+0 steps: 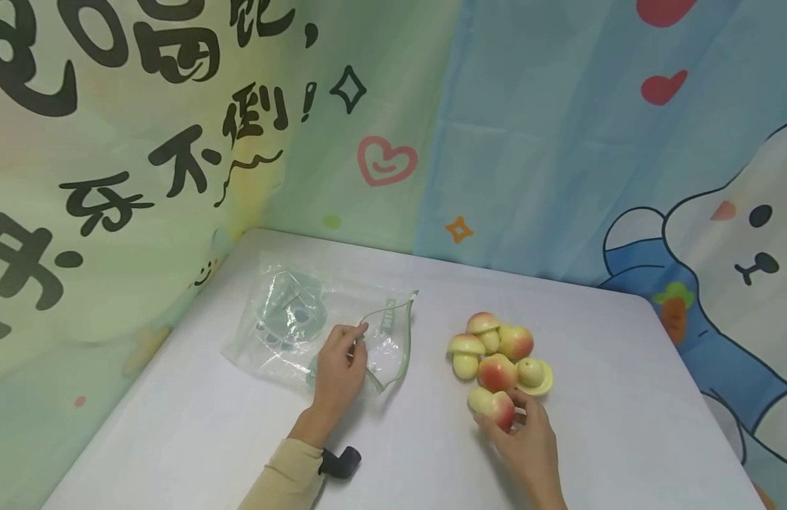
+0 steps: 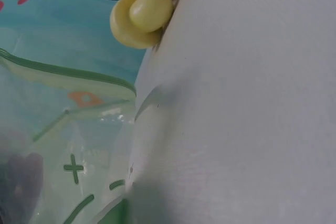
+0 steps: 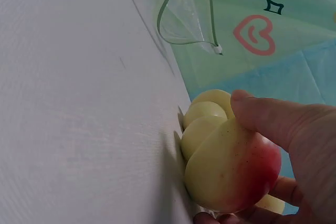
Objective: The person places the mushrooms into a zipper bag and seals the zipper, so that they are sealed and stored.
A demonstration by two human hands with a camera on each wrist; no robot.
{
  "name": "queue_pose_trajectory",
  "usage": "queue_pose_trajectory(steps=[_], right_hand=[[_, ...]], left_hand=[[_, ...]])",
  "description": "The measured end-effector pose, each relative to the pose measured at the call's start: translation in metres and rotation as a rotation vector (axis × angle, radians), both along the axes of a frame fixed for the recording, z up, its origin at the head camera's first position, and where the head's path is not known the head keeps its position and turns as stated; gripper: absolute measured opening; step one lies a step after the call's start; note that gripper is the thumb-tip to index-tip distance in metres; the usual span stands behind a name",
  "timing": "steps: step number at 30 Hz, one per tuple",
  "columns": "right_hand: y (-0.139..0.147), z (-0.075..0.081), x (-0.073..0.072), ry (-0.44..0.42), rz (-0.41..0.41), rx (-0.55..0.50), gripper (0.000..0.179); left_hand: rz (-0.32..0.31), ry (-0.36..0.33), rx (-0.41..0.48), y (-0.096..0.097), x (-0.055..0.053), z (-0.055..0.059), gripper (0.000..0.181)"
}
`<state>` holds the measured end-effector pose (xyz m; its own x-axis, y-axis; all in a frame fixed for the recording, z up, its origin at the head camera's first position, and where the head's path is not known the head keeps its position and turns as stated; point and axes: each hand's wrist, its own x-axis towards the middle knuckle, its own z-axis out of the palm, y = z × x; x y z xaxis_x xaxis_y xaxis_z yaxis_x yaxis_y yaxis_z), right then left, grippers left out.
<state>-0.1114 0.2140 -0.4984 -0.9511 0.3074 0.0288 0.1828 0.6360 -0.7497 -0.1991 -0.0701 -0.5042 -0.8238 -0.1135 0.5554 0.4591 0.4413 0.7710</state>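
A clear zip bag [image 1: 285, 361] with green print lies on the left half of the table, its green-edged mouth gaping to the right. My left hand [image 1: 338, 368] pinches one rim of that mouth and holds it apart from the other. In the left wrist view the bag's green zip strip [image 2: 68, 72] shows, but the fingers are mostly out of sight. My right hand [image 1: 533, 443] grips a toy mushroom [image 3: 231, 166] with a red-and-yellow cap, thumb on one side and fingers around the other. It is the nearest of a cluster of similar mushrooms [image 1: 497, 372].
The mushrooms stand or lie close together on the white table [image 1: 431, 453], some upright, one with its stem up [image 1: 535, 375]. A printed curtain [image 1: 527, 156] hangs along the back and left edges. A black strap piece [image 1: 342, 462] sits at my left wrist.
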Motion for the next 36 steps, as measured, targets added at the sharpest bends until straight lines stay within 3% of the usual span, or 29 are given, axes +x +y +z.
queue_pose_trajectory(steps=[8,13,19,26,36], right_hand=[[-0.006,0.006,0.001,-0.018,0.001,-0.051,0.066],[-0.016,0.009,-0.004,0.085,0.019,-0.143,0.064],[-0.035,0.02,-0.019,0.217,0.075,-0.247,0.063],[-0.062,0.027,-0.043,0.223,0.163,-0.262,0.064],[-0.103,0.013,-0.075,0.219,0.197,-0.289,0.059]], left_hand=[[0.003,0.012,0.0,0.0,0.0,0.0,0.025],[0.012,0.008,-0.004,0.0,-0.001,0.0,0.026],[0.01,0.012,0.013,0.0,-0.001,-0.001,0.028],[-0.019,0.008,-0.008,0.001,-0.001,-0.004,0.032],[-0.006,0.02,0.002,0.002,-0.001,-0.002,0.042]])
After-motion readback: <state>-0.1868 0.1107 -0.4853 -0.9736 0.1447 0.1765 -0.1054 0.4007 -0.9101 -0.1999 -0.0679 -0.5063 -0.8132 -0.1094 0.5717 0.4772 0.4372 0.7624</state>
